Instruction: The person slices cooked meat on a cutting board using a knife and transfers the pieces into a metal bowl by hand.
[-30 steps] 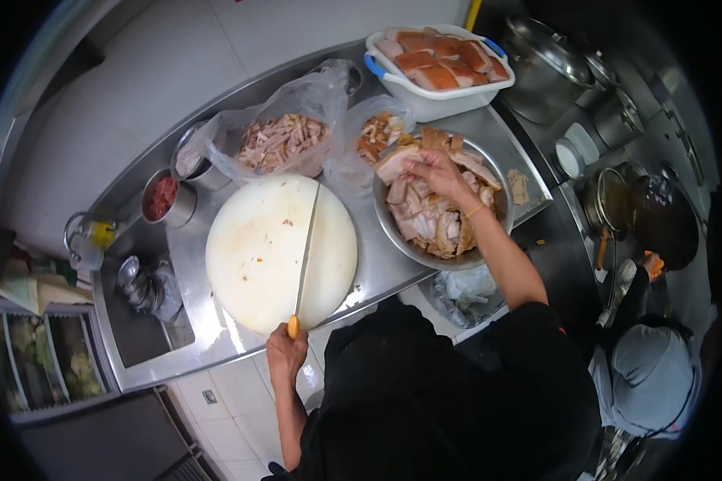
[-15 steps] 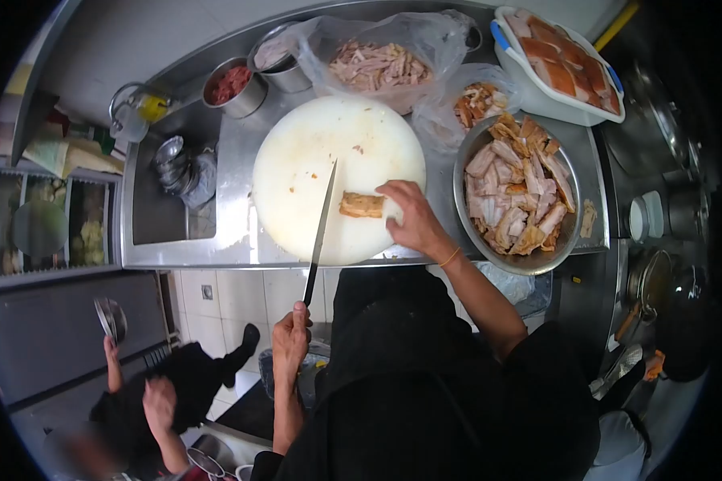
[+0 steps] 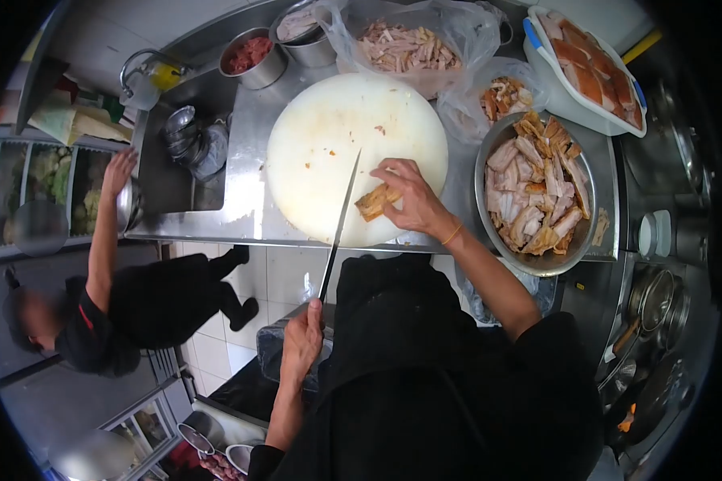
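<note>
My left hand (image 3: 302,343) is closed round the handle of a long knife (image 3: 346,204). The blade points away from me over the round white cutting board (image 3: 313,120), its tip near the board's middle. Just right of the blade lies a browned piece of roast pork belly (image 3: 374,202), tilted on the board. My right hand (image 3: 413,200) grips its right end between thumb and fingers, which partly cover it. A few small crumbs of meat dot the board.
On the right stands a steel bowl of cut pork (image 3: 481,188). Behind the board are a plastic bag of sliced meat (image 3: 405,48), a smaller bag (image 3: 507,96), a tub of pork slabs (image 3: 573,96) and a pot of red meat (image 3: 253,72). Left is a sink (image 3: 168,180); a co-worker (image 3: 160,309) stands nearby.
My right hand has picked at the pork piece and turned it from level to slanted. The knife stays in my left hand. The co-worker's arm now reaches towards the left counter.
</note>
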{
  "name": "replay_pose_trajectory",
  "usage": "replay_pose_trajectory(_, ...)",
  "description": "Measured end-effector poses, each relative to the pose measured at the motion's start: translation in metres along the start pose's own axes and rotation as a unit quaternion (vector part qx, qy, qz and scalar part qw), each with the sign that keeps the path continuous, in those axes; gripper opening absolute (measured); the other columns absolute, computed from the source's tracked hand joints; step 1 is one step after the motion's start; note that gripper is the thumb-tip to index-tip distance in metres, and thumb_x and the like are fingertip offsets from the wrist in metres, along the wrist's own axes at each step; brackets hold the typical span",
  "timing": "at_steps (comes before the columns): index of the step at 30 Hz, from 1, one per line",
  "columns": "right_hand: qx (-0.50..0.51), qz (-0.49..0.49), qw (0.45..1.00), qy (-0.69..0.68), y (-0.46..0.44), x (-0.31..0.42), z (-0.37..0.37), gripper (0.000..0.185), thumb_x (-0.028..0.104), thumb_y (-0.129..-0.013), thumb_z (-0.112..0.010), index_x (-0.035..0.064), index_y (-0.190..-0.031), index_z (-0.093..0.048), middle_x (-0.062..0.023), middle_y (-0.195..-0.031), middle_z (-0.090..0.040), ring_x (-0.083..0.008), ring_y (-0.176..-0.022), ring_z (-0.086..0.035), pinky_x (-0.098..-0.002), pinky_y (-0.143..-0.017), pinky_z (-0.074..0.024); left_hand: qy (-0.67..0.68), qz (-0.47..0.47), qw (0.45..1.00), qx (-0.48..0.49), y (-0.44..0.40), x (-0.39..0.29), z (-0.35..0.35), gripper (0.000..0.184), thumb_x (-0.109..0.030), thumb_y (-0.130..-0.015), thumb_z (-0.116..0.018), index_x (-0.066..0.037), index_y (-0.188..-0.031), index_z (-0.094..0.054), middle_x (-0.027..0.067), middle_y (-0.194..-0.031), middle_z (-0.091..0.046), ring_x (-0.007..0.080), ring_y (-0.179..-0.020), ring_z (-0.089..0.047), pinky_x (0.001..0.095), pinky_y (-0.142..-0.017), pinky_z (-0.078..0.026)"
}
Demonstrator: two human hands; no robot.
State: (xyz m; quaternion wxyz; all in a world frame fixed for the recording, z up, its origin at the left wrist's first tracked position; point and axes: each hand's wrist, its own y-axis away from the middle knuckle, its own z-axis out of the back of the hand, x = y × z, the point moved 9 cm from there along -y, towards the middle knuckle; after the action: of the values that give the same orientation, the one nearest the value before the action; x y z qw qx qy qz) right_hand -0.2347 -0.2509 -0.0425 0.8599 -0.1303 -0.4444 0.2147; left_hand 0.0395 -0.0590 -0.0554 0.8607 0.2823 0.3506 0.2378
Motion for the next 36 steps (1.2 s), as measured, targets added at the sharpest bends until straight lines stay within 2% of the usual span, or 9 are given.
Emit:
replay_pose_trajectory(2, -0.039, -0.073, 0.997, -0.002, 0.01, -0.006, 0.0, 0.024, 0.004, -0.077, -0.068, 0.0005, -0.101, -0.069, -0.0141, -0.107, -0.063, -0.0336, -0.111, -0.056, -0.0431, -0.098, -0.0476, -0.023, 0.011, 1.0, 0.002, 0.01, -0.007, 0.003, 0.075, -0.059, -0.105, -0.036, 0.007, -0.088, -0.064, 0.0274, -0.075, -0.063, 0.0442, -0.081, -0.064, 0.0483, -0.078, -0.048)
replay_pose_trajectory(3, -0.041, -0.074, 0.996, -0.003, 0.013, -0.007, -0.006, 0.022, 0.003, -0.079, -0.069, 0.0008, -0.101, -0.069, -0.014, -0.107, -0.063, -0.0336, -0.11, -0.057, -0.0428, -0.097, -0.048, -0.037, 0.015, 0.999, 0.001, 0.013, -0.011, 0.006, 0.075, -0.059, -0.106, -0.035, 0.007, -0.09, -0.065, 0.0301, -0.078, -0.064, 0.0485, -0.085, -0.065, 0.0499, -0.08, -0.049)
replay_pose_trajectory(6, -0.054, -0.074, 0.996, -0.002, 0.022, -0.01, -0.019, 0.019, 0.003, -0.082, -0.071, 0.0013, -0.1, -0.068, -0.0139, -0.106, -0.064, -0.0336, -0.107, -0.059, -0.042, -0.094, -0.0494, -0.055, 0.018, 0.998, 0.018, 0.017, -0.021, 0.011, 0.072, -0.056, -0.106, -0.036, 0.008, -0.092, -0.067, 0.0352, -0.086, -0.065, 0.0539, -0.096, -0.063, 0.0532, -0.084, -0.049)
replay_pose_trajectory(15, -0.066, -0.049, 0.997, 0.017, 0.017, -0.004, -0.015, 0.017, 0.003, -0.082, -0.07, 0.0005, -0.098, -0.068, -0.0141, -0.104, -0.066, -0.0337, -0.104, -0.062, -0.0421, -0.091, -0.0518, -0.17, 0.016, 0.985, 0.017, 0.039, -0.031, 0.033, 0.063, -0.047, -0.108, -0.039, 0.007, -0.091, -0.068, 0.0371, -0.088, -0.064, 0.0571, -0.096, -0.061, 0.061, -0.083, -0.047)
replay_pose_trajectory(19, -0.05, -0.041, 0.998, 0.015, 0.018, -0.004, -0.018, 0.016, 0.004, -0.083, -0.067, -0.0009, -0.098, -0.066, -0.015, -0.106, -0.066, -0.0341, -0.105, -0.061, -0.0415, -0.094, -0.0514, -0.186, 0.01, 0.982, 0.036, 0.008, -0.03, 0.011, 0.063, -0.045, -0.108, -0.037, 0.007, -0.09, -0.068, 0.038, -0.091, -0.064, 0.0576, -0.097, -0.06, 0.0624, -0.086, -0.045)
replay_pose_trajectory(22, -0.05, -0.04, 0.998, 0.007, 0.019, -0.005, -0.017, 0.015, 0.002, -0.084, -0.065, -0.0013, -0.099, -0.066, -0.0161, -0.105, -0.065, -0.0348, -0.104, -0.061, -0.042, -0.095, -0.0507, -0.158, -0.039, 0.986, 0.03, -0.016, -0.065, -0.002, 0.066, -0.047, -0.108, -0.035, 0.007, -0.09, -0.068, 0.0377, -0.091, -0.064, 0.0581, -0.098, -0.059, 0.0614, -0.086, -0.046)
replay_pose_trajectory(26, -0.063, -0.065, 0.996, 0.002, 0.022, -0.006, -0.014, 0.014, 0.002, -0.085, -0.065, -0.0018, -0.099, -0.066, -0.0175, -0.105, -0.065, -0.036, -0.104, -0.061, -0.043, -0.094, -0.051, -0.111, -0.026, 0.993, 0.019, -0.007, -0.055, 0.012, 0.068, -0.05, -0.109, -0.033, 0.007, -0.092, -0.067, 0.0371, -0.087, -0.064, 0.0586, -0.095, -0.059, 0.0595, -0.083, -0.046)
replay_pose_trajectory(31, -0.078, -0.049, 0.996, 0.007, 0.024, -0.009, -0.016, 0.015, 0.001, -0.084, -0.066, -0.0029, -0.098, -0.065, -0.0184, -0.105, -0.065, -0.0364, -0.103, -0.062, -0.0429, -0.092, -0.0521, -0.147, -0.001, 0.989, 0.033, 0.024, -0.042, 0.015, 0.065, -0.047, -0.109, -0.034, 0.007, -0.085, -0.063, 0.0375, -0.085, -0.062, 0.0585, -0.093, -0.059, 0.0608, -0.079, -0.045)
replay_pose_trajectory(36, -0.069, -0.054, 0.996, -0.005, 0.021, -0.008, -0.013, 0.015, 0.001, -0.084, -0.066, -0.0037, -0.098, -0.065, -0.018, -0.104, -0.066, -0.0363, -0.102, -0.062, -0.042, -0.091, -0.0524, -0.169, -0.001, 0.985, 0.044, 0.038, -0.043, 0.015, 0.064, -0.044, -0.109, -0.034, 0.007, -0.086, -0.064, 0.0377, -0.087, -0.062, 0.0585, -0.093, -0.059, 0.0609, -0.079, -0.045)
